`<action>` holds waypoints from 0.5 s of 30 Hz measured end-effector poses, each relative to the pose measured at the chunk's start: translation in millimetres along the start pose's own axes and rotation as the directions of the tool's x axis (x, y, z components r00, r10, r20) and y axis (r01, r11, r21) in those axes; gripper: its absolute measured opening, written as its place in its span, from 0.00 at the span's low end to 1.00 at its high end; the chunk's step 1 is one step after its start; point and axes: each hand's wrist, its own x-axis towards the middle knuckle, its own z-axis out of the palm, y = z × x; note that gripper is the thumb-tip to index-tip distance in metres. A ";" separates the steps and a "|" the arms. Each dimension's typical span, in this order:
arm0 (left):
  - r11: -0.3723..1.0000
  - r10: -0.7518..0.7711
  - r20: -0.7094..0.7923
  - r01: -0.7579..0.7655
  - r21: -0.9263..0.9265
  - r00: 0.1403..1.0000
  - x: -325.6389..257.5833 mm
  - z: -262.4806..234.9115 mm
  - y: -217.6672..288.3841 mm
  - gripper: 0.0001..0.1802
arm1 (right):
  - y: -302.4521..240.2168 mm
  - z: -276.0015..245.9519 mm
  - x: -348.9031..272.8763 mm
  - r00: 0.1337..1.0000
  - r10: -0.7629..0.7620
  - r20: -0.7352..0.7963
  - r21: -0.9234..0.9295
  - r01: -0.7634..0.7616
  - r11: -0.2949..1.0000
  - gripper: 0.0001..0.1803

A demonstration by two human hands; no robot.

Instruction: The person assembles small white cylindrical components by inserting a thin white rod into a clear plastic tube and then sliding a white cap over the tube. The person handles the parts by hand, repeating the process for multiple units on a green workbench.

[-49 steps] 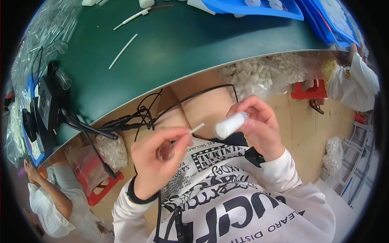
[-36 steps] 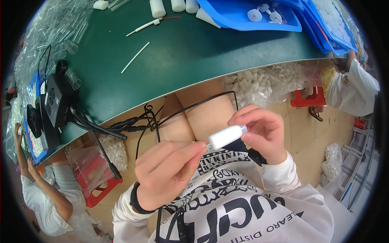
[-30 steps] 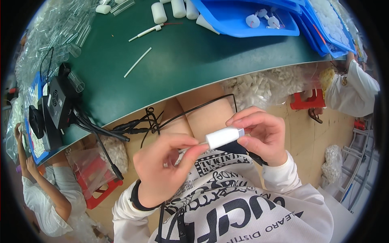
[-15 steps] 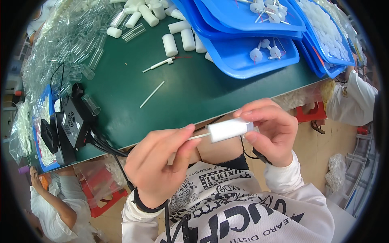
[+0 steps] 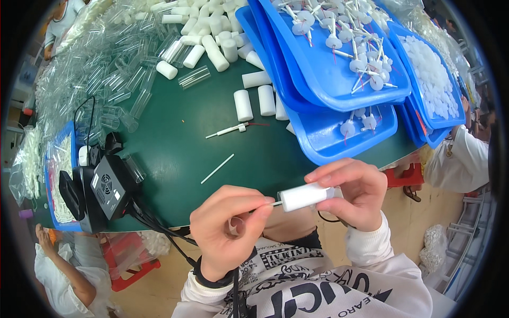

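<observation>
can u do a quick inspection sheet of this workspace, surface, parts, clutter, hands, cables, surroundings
Surface: green tabletop, a tiny orange speck on it
Parts in hand: white cylinder; thin white stick at its left end, insertion unclear
Clutter: heaped clear tubes, loose white cylinders, stacked blue trays
Hands: left hand pinches the stick; right hand grips the cylinder
Cables: black cables from a black device, over the table edge
Surroundings: red stool lower left; people in white at both sides

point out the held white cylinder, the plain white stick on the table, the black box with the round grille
white cylinder [image 5: 302, 197]: head view, middle of its side
white stick [image 5: 217, 169]: head view, midway along its length
black box [image 5: 112, 185]: head view, its grille-bearing face
</observation>
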 end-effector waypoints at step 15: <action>0.991 0.081 0.058 -0.087 0.102 0.995 -1.0 4.7 -5.9 0.09 | 13.5 -13.4 -0.3 0.992 -0.098 0.084 -0.154 0.110 0.982 0.13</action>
